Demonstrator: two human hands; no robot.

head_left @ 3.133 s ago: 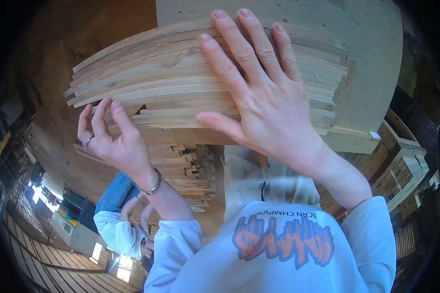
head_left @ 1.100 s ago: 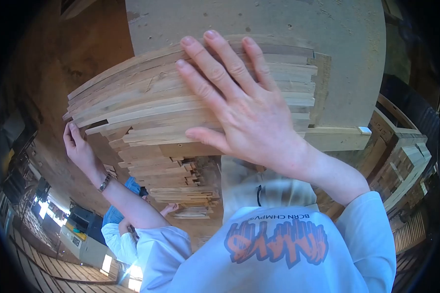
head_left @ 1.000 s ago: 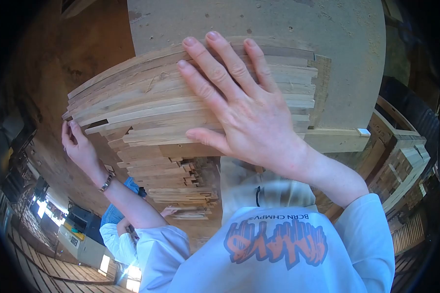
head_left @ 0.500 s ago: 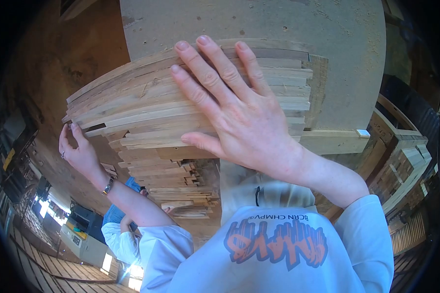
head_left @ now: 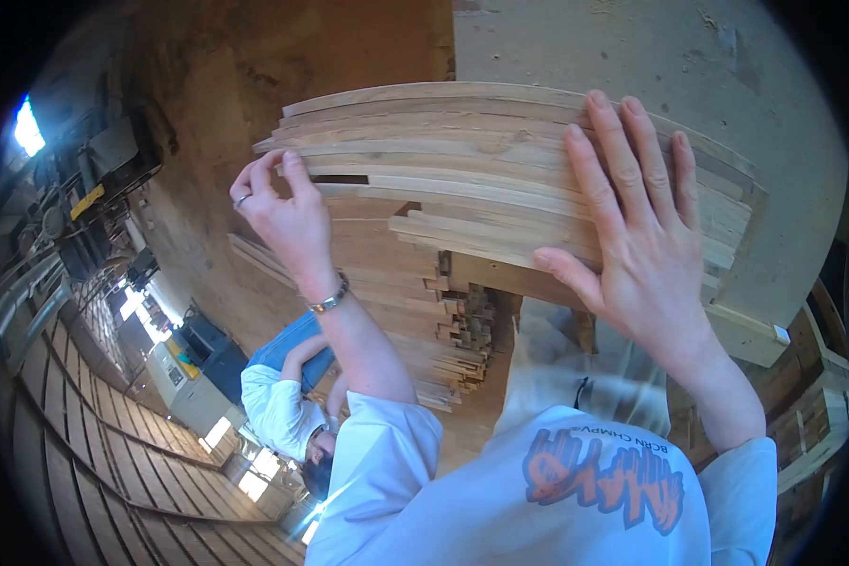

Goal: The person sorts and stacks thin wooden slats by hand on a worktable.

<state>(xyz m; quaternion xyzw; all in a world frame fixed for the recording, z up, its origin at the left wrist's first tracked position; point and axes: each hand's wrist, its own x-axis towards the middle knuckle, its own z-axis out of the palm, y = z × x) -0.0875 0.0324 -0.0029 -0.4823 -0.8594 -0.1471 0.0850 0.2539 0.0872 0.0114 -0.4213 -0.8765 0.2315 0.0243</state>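
Head view: right hand (head_left: 653, 247) lies open, flat on the stack of wooden slats (head_left: 462, 170); left hand (head_left: 288, 219) pinches its end. Aligning appears underway; any further nudge needs steady bracing.

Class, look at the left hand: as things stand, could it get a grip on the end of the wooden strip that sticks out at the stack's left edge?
Probably yes. The left hand already has its fingertips at the left ends of the stacked wooden strips, with nothing between them. The right hand lies flat farther along the stack, clear of that end.
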